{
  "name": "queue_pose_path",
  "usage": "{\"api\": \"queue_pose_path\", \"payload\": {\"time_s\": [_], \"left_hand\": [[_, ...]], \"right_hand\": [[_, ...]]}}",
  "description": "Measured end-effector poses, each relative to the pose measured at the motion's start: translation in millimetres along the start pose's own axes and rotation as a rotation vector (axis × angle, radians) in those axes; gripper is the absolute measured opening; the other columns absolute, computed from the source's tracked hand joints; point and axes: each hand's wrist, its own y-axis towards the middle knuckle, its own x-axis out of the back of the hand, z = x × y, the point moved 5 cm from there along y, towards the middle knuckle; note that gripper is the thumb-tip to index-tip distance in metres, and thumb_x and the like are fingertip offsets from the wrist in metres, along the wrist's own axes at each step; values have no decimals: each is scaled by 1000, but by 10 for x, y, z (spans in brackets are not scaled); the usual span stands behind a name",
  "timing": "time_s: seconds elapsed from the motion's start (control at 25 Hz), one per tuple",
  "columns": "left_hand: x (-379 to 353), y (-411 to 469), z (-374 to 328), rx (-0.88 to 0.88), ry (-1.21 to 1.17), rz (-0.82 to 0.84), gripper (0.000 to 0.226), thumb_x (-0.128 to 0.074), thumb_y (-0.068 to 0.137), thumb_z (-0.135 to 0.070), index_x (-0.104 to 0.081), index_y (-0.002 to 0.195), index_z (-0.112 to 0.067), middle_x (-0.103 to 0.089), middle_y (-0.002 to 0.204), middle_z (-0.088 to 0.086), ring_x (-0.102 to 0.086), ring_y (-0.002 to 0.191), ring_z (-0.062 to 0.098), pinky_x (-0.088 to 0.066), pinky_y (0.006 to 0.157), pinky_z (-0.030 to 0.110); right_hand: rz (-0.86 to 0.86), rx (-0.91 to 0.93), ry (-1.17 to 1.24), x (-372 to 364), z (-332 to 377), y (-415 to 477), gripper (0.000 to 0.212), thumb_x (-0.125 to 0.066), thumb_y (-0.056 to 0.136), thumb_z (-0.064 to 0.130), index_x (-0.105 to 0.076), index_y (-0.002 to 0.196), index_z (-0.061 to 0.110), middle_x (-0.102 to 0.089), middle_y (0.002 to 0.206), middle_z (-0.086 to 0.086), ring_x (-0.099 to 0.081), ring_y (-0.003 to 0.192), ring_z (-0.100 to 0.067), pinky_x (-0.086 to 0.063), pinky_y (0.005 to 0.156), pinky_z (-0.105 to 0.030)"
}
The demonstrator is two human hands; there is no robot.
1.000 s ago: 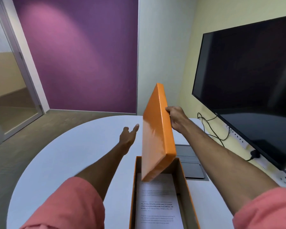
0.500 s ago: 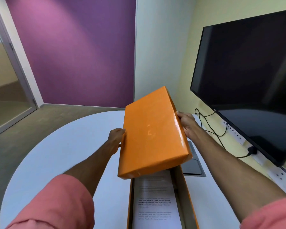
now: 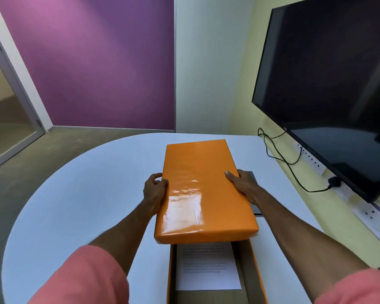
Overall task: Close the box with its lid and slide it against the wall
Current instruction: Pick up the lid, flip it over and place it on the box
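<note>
One lid [image 3: 203,189] is gripped at its sides by two hands, left [image 3: 154,189] and right [image 3: 242,185]. One open box [image 3: 253,275] on the bench [image 3: 92,194] contains one sheet [image 3: 206,267].

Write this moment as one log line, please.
phase: lid placement | lid: above box, not seated | left hand: holds lid | right hand: holds lid | paper: inside box

Small meeting room around your white surface [image 3: 79,194]

You face a purple wall [image 3: 101,62] beside a white corner panel [image 3: 206,62]; a dark screen [image 3: 329,84] hangs on the pale yellow wall [image 3: 246,106] to your right, cable [image 3: 283,159] trailing below, glass door [image 3: 7,119] and grey-brown floor [image 3: 42,154] left.
</note>
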Motion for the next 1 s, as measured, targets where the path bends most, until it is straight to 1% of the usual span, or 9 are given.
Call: {"api": "queue_pose_path", "payload": {"time_s": [0.08, 0.16, 0.24, 0.36, 0.52, 0.64, 0.84, 0.92, 1.0], "left_hand": [[-46, -35, 190, 24, 17, 11, 35, -53, 95, -23, -51, 129, -16, -61, 128, 16, -64, 104, 34, -53, 94, 49], [-83, -65, 366, 58, 22, 18, 33, -53, 94, -18, -51, 127, -15, -60, 130, 15, -63, 102, 32, -53, 92, 46], [-136, -105, 517, 83, 39, 28, 33, -54, 95, -17, -51, 127, -14, -60, 131, 15, -62, 102, 32, -52, 91, 44], [-243, -159, 659, 87, 81, 52, 34, -52, 96, -20, -48, 130, -14, -58, 135, 15, -62, 108, 34, -51, 93, 46], [-335, -192, 775, 111, 123, 59, 36, -50, 98, -20, -47, 133, -15, -55, 139, 15, -60, 116, 37, -49, 100, 50], [-368, -221, 852, 111, 159, 63, 37, -51, 97, -20, -47, 134, -14, -53, 141, 15, -57, 120, 38, -47, 103, 50], [-352, -285, 881, 84, 175, 55, 38, -52, 97, -23, -47, 134, -15, -53, 141, 14, -58, 120, 37, -47, 101, 50], [-329, -349, 914, 77, 170, 41, 38, -53, 96, -25, -47, 133, -16, -54, 141, 13, -58, 119, 35, -48, 99, 48], [-318, -430, 970, 72, 172, 48, 40, -55, 96, -26, -46, 133, -16, -54, 141, 12, -58, 119, 34, -48, 99, 46]], "right_hand": [[52, -23, 30, -47, -242, -26, 52, -54, 96, 36, -48, 138, 7, -60, 133, -16, -62, 114, -35, -50, 99, -52], [74, -76, 51, -77, -479, -50, 52, -53, 97, 36, -46, 141, 9, -58, 135, -17, -60, 117, -35, -49, 101, -53], [75, -136, 61, -91, -704, -67, 54, -52, 97, 37, -43, 143, 11, -56, 137, -16, -58, 119, -34, -48, 103, -53], [47, -185, 83, -87, -939, -86, 53, -51, 98, 35, -41, 144, 12, -54, 139, -16, -57, 120, -34, -48, 102, -52], [25, -202, 94, -64, -1063, -88, 51, -50, 99, 34, -40, 143, 11, -54, 138, -17, -57, 119, -34, -50, 98, -47], [28, -233, 104, -74, -1176, -103, 53, -49, 99, 34, -39, 144, 9, -53, 139, -18, -56, 120, -35, -49, 99, -48], [43, -236, 110, -133, -1292, -166, 57, -48, 99, 37, -33, 148, 12, -50, 142, -15, -54, 123, -33, -48, 93, -42], [43, -226, 89, -118, -1295, -190, 57, -48, 98, 37, -33, 147, 12, -50, 143, -15, -54, 123, -33, -48, 96, -42], [47, -227, 60, -94, -1332, -227, 57, -49, 98, 38, -35, 147, 12, -50, 143, -14, -54, 124, -33, -47, 102, -45]]}}
